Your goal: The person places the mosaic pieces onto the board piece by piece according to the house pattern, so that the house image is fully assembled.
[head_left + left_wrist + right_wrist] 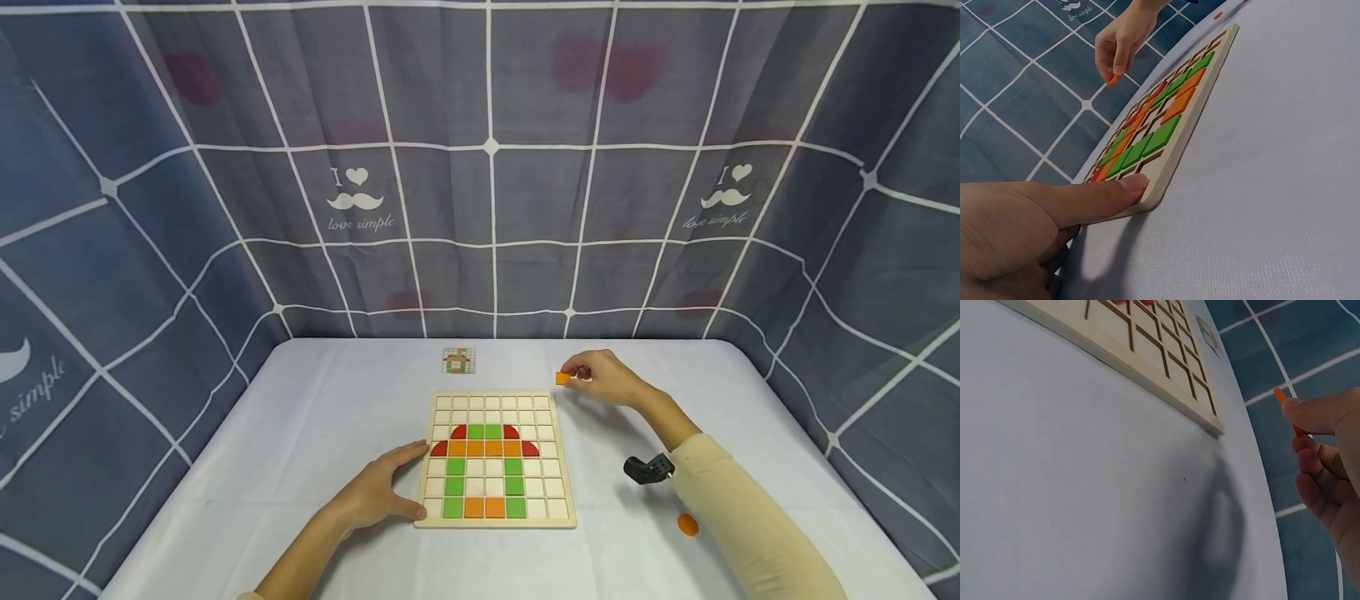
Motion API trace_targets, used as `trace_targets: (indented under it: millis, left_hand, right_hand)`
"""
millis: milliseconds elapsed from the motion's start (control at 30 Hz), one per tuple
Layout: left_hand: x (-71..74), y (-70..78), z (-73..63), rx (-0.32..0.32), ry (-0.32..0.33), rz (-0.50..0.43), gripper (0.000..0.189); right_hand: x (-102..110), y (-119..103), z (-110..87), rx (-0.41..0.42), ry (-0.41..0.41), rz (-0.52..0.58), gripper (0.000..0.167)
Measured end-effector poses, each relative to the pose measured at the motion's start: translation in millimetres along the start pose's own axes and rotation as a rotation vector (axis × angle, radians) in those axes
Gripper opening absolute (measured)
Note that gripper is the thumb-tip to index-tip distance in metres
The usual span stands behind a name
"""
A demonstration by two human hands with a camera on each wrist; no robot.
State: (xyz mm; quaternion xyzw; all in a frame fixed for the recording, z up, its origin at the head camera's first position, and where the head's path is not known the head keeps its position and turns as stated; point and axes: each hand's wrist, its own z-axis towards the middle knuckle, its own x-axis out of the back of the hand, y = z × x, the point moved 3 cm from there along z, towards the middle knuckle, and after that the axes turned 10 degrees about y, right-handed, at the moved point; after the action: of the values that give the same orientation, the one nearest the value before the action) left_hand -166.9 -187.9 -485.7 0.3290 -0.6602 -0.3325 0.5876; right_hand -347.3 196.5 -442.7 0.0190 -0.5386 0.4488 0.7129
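A square wooden grid board [495, 523] lies on the white table, with green, orange and red flat tiles making a mushroom-like shape. My left hand [378, 492] rests at its left edge, thumb and fingers spread apart; in the left wrist view the thumb [1094, 199] presses on a board corner. Beyond the board's far right corner, my right hand [609, 379] pinches an orange square tile [562, 378] between thumb and fingertips, above the table. In the right wrist view that orange tile shows edge-on, and the hand is apart from the board.
A small picture card [458, 361] with a similar coloured pattern lies behind the board. An orange round piece [687, 524] sits on the table beside the right forearm. A black wrist device [648, 469] hangs at the right sleeve. Grey checked curtains [450, 275] enclose the table.
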Motion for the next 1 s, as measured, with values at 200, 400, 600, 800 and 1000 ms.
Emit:
trace_targets:
  millis: [200, 400, 600, 800, 1000]
  left_hand:
    - [0.1, 0.6, 1.1, -0.007, -0.008, 0.008, 0.103]
    - [-0.6, -0.5, 1.0, 0.003, -0.002, 0.016, 0.104]
    - [-0.7, -1.0, 0.9, 0.01, 0.005, 0.019, 0.103]
    - [-0.4, -1.6, 0.4, 0.011, 0.009, 0.003, 0.104]
    - [-0.8, -1.9, 1.0, 0.009, 0.006, 0.003, 0.104]
  right_hand:
    - [-21, -15, 1.8, 0.074, -0.021, 0.036, 0.015]
    - [-42, -35, 3.5, 0.08, -0.061, 0.081, 0.014]
    - [-65, -49, 10.1, 0.044, -0.103, 0.132, 0.017]
    - [-86, -60, 17.2, 0.109, -0.15, 0.114, 0.02]
    - [-98, -62, 20.1, 0.157, -0.173, 0.064, 0.018]
